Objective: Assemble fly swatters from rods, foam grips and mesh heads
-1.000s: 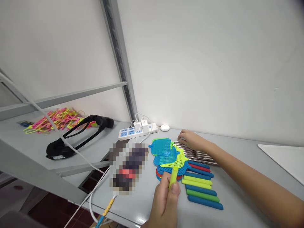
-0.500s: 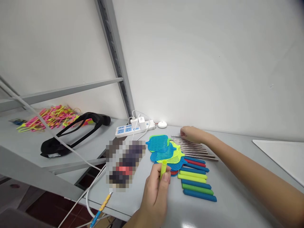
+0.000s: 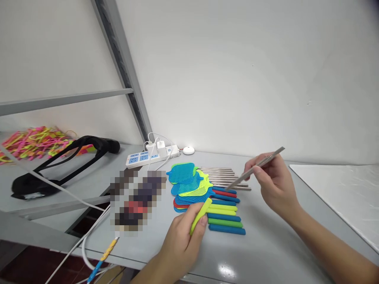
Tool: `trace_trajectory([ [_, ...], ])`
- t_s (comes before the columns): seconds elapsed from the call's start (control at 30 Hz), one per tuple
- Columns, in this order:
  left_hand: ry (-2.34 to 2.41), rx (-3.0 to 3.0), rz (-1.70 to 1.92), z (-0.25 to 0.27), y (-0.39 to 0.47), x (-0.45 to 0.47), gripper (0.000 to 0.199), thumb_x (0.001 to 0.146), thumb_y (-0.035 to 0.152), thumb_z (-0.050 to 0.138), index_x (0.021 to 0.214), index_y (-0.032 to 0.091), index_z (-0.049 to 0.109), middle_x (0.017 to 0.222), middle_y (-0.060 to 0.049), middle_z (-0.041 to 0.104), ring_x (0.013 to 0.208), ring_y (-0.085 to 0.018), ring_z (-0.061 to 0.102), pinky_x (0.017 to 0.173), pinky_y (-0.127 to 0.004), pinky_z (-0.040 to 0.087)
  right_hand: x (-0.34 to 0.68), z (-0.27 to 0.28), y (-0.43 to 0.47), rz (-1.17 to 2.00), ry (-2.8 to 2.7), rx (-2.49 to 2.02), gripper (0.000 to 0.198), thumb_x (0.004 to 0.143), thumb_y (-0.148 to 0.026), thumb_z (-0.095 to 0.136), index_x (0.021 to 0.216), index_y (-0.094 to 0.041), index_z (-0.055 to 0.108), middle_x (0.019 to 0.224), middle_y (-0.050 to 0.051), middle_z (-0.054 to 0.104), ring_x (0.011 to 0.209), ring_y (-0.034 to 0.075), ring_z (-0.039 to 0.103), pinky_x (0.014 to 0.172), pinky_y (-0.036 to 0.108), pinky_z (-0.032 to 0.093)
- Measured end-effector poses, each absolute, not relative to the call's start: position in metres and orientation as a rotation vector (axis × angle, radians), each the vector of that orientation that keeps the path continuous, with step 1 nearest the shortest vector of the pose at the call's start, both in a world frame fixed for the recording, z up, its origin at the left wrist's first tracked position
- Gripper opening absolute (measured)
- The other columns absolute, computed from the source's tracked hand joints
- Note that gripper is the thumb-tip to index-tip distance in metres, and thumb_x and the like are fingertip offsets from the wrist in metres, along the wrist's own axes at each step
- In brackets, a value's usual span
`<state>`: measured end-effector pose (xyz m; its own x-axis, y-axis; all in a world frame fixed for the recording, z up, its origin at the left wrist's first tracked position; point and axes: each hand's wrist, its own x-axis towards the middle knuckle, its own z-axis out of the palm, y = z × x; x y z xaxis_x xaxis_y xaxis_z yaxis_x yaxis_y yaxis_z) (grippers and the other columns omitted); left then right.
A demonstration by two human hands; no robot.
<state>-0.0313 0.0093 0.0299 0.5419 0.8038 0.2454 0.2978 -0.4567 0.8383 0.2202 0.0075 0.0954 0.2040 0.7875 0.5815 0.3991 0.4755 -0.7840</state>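
My left hand (image 3: 182, 234) is closed around a yellow-green handle (image 3: 201, 215), whose upper end points up and to the right. Pinched in my right hand (image 3: 275, 185) is a thin metal rod (image 3: 241, 180), slanting with its lower end toward the handle. Beyond my left hand lies an overlapping pile of perforated fly swatter heads (image 3: 182, 173) in blue, yellow-green and red. More metal rods (image 3: 217, 170) lie side by side to the right of the pile. Several loose handles (image 3: 227, 229) in blue, green, yellow and red form a row nearer me.
A white power strip (image 3: 139, 158) with chargers and a small white case (image 3: 188, 150) stand near the wall. A blurred-out item (image 3: 139, 205) lies left of my hand. A black headset-like frame (image 3: 68, 179) and colourful strips (image 3: 44, 142) are farther left; a white sheet (image 3: 334, 189) lies right.
My right hand has lifted a metal rod from the rods and come toward me and to the right. My left hand keeps the handle, now tilted more to the right. The view has shifted right.
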Motion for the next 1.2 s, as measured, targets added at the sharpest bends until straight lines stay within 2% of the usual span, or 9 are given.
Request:
trace_trajectory([
  [0.13, 0.838, 2.161, 0.828, 0.027, 0.010, -0.030, 0.024, 0.100, 0.029, 0.041, 0.120, 0.024, 0.054, 0.081, 0.001, 0.064, 0.070, -0.015, 0.057, 0.065, -0.025, 0.042, 0.203, 0.079, -0.020, 0.725, -1.084, -1.097, 0.018, 0.097, -0.041, 0.045, 0.088, -0.026, 0.044, 0.068, -0.005, 0.053, 0.051, 0.012, 0.053, 0.045, 0.024, 0.043],
  [0.23, 0.782, 2.296, 0.834, 0.025, 0.011, -0.029, 0.023, 0.099, 0.027, 0.044, 0.120, 0.024, 0.054, 0.094, -0.002, 0.068, 0.081, -0.017, 0.062, 0.072, -0.026, 0.046, 0.194, 0.071, -0.028, 0.811, -0.933, -1.124, 0.021, 0.097, -0.045, 0.046, 0.089, -0.026, 0.045, 0.065, -0.007, 0.052, 0.045, 0.010, 0.052, 0.040, 0.022, 0.038],
  [0.4, 0.731, 2.385, 0.802, 0.024, 0.011, -0.031, 0.024, 0.098, 0.025, 0.045, 0.121, 0.026, 0.053, 0.094, -0.002, 0.069, 0.086, -0.018, 0.065, 0.076, -0.027, 0.048, 0.186, 0.070, -0.027, 0.757, -0.982, -0.966, 0.017, 0.099, -0.041, 0.045, 0.091, -0.025, 0.044, 0.077, -0.006, 0.060, 0.047, 0.009, 0.056, 0.055, 0.029, 0.050],
  [0.47, 0.736, 2.376, 0.804, 0.024, 0.011, -0.031, 0.023, 0.098, 0.024, 0.044, 0.120, 0.025, 0.054, 0.093, -0.002, 0.068, 0.086, -0.018, 0.065, 0.075, -0.028, 0.048, 0.186, 0.070, -0.026, 0.756, -0.996, -0.938, 0.016, 0.100, -0.039, 0.044, 0.091, -0.026, 0.044, 0.079, -0.005, 0.061, 0.049, 0.010, 0.058, 0.058, 0.032, 0.052],
  [0.7, 0.726, 2.353, 0.757, 0.024, 0.011, -0.032, 0.025, 0.100, 0.025, 0.040, 0.122, 0.025, 0.051, 0.088, -0.002, 0.066, 0.086, -0.020, 0.064, 0.075, -0.029, 0.047, 0.182, 0.059, -0.029, 0.809, -1.091, -0.907, 0.012, 0.101, -0.036, 0.044, 0.095, -0.026, 0.046, 0.082, -0.004, 0.061, 0.053, 0.012, 0.061, 0.054, 0.030, 0.050],
  [0.83, 0.683, 2.370, 0.723, 0.026, 0.010, -0.030, 0.025, 0.100, 0.025, 0.039, 0.122, 0.024, 0.050, 0.098, -0.005, 0.066, 0.090, -0.021, 0.061, 0.080, -0.033, 0.045, 0.173, 0.057, -0.033, 0.943, -1.298, -0.971, 0.008, 0.098, -0.034, 0.051, 0.098, -0.026, 0.052, 0.086, -0.002, 0.059, 0.065, 0.012, 0.062, 0.063, 0.029, 0.051],
  [1.0, 0.728, 2.307, 0.774, 0.031, 0.007, -0.029, 0.017, 0.099, 0.026, 0.040, 0.104, 0.021, 0.055, 0.090, -0.005, 0.060, 0.084, -0.021, 0.054, 0.076, -0.034, 0.043, 0.158, 0.088, -0.027, 1.009, -1.640, -1.066, 0.005, 0.096, -0.030, 0.056, 0.096, -0.025, 0.058, 0.093, 0.000, 0.059, 0.084, 0.013, 0.056, 0.074, 0.027, 0.048],
  [1.13, 0.762, 2.162, 0.888, 0.030, 0.007, -0.030, 0.014, 0.098, 0.028, 0.043, 0.098, 0.021, 0.054, 0.087, -0.004, 0.058, 0.083, -0.019, 0.052, 0.075, -0.033, 0.041, 0.140, 0.120, -0.013, 1.072, -1.567, -1.020, 0.006, 0.093, -0.029, 0.060, 0.095, -0.024, 0.059, 0.092, -0.001, 0.058, 0.086, 0.013, 0.054, 0.076, 0.027, 0.046],
  [1.2, 0.765, 2.115, 0.935, 0.028, 0.008, -0.030, 0.012, 0.098, 0.027, 0.045, 0.097, 0.020, 0.054, 0.087, -0.003, 0.058, 0.081, -0.018, 0.051, 0.074, -0.032, 0.041, 0.127, 0.128, -0.006, 1.152, -1.465, -0.965, 0.012, 0.093, -0.035, 0.060, 0.091, -0.023, 0.058, 0.085, -0.002, 0.058, 0.079, 0.012, 0.055, 0.072, 0.027, 0.046],
])
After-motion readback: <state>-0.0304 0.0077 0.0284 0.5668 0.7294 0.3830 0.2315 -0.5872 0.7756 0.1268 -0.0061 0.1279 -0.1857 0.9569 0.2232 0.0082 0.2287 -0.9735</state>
